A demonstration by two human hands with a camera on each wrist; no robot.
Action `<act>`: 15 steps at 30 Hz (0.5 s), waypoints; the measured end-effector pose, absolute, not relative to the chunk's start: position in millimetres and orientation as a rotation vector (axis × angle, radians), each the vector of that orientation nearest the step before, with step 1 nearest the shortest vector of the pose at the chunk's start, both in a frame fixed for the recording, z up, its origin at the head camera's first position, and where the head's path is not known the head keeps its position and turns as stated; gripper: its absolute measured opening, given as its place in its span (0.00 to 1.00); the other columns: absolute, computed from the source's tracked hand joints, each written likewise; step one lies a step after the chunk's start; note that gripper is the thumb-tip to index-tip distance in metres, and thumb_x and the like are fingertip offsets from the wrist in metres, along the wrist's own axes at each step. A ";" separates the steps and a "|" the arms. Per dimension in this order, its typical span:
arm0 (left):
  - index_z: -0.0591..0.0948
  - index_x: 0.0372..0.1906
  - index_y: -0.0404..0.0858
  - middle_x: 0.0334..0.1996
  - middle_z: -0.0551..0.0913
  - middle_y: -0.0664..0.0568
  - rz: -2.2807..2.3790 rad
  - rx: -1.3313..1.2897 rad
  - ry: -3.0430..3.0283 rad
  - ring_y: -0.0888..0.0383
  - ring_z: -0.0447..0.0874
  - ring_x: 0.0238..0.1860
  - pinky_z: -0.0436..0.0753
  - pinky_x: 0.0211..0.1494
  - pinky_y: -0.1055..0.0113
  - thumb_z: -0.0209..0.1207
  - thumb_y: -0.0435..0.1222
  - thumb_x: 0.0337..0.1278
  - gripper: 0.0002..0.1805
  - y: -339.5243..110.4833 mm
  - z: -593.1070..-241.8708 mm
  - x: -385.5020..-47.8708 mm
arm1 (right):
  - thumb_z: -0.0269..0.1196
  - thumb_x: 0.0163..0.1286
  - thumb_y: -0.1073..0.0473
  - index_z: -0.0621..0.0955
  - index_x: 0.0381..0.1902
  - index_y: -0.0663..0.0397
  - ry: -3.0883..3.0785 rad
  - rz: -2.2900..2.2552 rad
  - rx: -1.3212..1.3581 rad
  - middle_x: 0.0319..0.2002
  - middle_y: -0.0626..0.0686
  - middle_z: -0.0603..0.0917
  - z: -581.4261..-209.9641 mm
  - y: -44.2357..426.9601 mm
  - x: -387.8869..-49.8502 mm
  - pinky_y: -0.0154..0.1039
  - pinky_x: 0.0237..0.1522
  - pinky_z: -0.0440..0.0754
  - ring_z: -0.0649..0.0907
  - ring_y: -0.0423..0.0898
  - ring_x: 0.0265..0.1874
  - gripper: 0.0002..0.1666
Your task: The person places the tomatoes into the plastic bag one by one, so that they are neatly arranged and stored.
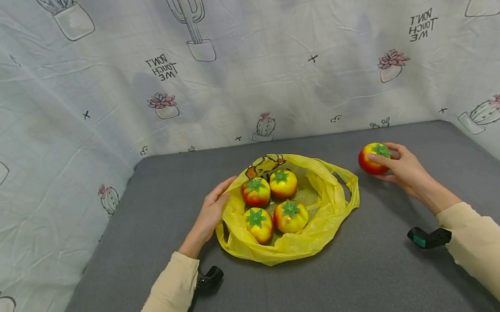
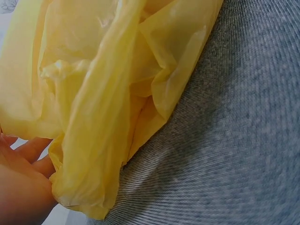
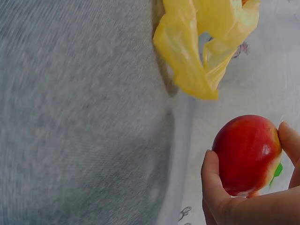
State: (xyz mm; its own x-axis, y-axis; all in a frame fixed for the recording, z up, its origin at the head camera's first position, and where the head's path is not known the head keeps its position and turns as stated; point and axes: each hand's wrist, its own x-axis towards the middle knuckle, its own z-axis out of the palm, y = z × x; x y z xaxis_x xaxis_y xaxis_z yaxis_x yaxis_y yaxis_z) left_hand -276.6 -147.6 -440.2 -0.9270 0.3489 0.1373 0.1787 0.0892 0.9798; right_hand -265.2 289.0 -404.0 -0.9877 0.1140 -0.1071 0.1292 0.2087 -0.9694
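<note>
A yellow plastic bag (image 1: 318, 235) lies spread open on the table with several red-and-yellow tomatoes (image 1: 290, 216) inside, green star-shaped tops facing up. My left hand (image 1: 208, 214) holds the bag's left rim; in the left wrist view, folds of the bag hide its fingertips. Right of the bag, my right hand (image 1: 404, 167) grips another tomato (image 1: 371, 160) between thumb and fingers. The right wrist view shows this tomato (image 3: 246, 154) red on its near side, apart from the bag.
The bag's right handle loop (image 1: 349, 186) spreads toward my right hand. Grey cloth covers the table (image 1: 336, 284). A pale curtain with cactus drawings (image 1: 241, 75) stands behind the table and along both sides.
</note>
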 end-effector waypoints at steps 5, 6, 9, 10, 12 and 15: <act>0.62 0.72 0.38 0.70 0.60 0.44 1.956 0.539 2.230 0.48 0.62 0.66 0.64 0.66 0.53 0.37 0.31 0.75 0.24 -147.6 -440.3 -277.2 | 0.60 0.67 0.42 0.37 0.75 0.59 2.422 -1.967 0.200 0.70 0.69 0.42 -398.0 280.7 -263.0 0.46 0.52 0.76 0.56 0.63 0.66 0.58; 0.62 0.72 0.38 0.70 0.60 0.44 1.955 0.539 2.233 0.48 0.62 0.66 0.64 0.66 0.53 0.37 0.31 0.75 0.24 -147.5 -440.3 -277.3 | 0.60 0.67 0.42 0.37 0.75 0.58 2.422 -1.971 0.190 0.70 0.69 0.43 -397.2 279.3 -262.4 0.44 0.52 0.77 0.57 0.63 0.66 0.57; 0.62 0.71 0.38 0.70 0.60 0.45 1.955 0.544 2.233 0.48 0.63 0.66 0.64 0.66 0.53 0.37 0.31 0.75 0.24 -147.3 -440.5 -277.8 | 0.59 0.68 0.43 0.39 0.75 0.58 2.427 -1.981 0.161 0.69 0.68 0.46 -395.1 275.2 -260.7 0.41 0.50 0.78 0.58 0.61 0.64 0.56; 0.62 0.71 0.38 0.70 0.60 0.45 1.956 0.545 2.231 0.48 0.63 0.66 0.64 0.65 0.52 0.37 0.31 0.75 0.24 -147.2 -440.6 -277.9 | 0.59 0.68 0.44 0.39 0.75 0.58 2.433 -1.979 0.150 0.69 0.68 0.46 -394.5 273.8 -260.1 0.41 0.50 0.78 0.59 0.60 0.64 0.55; 0.62 0.71 0.38 0.70 0.60 0.45 1.957 0.545 2.229 0.48 0.63 0.66 0.65 0.65 0.53 0.37 0.31 0.75 0.24 -147.2 -440.8 -277.9 | 0.59 0.68 0.44 0.40 0.75 0.58 2.450 -1.970 0.133 0.68 0.68 0.47 -393.4 270.7 -258.8 0.41 0.49 0.79 0.61 0.59 0.62 0.55; 0.62 0.72 0.38 0.70 0.60 0.45 1.958 0.543 2.229 0.48 0.63 0.66 0.65 0.65 0.53 0.37 0.31 0.75 0.24 -147.2 -441.3 -278.0 | 0.60 0.68 0.44 0.42 0.75 0.58 2.487 -1.937 0.104 0.67 0.68 0.49 -391.8 266.0 -257.2 0.39 0.48 0.80 0.63 0.57 0.60 0.54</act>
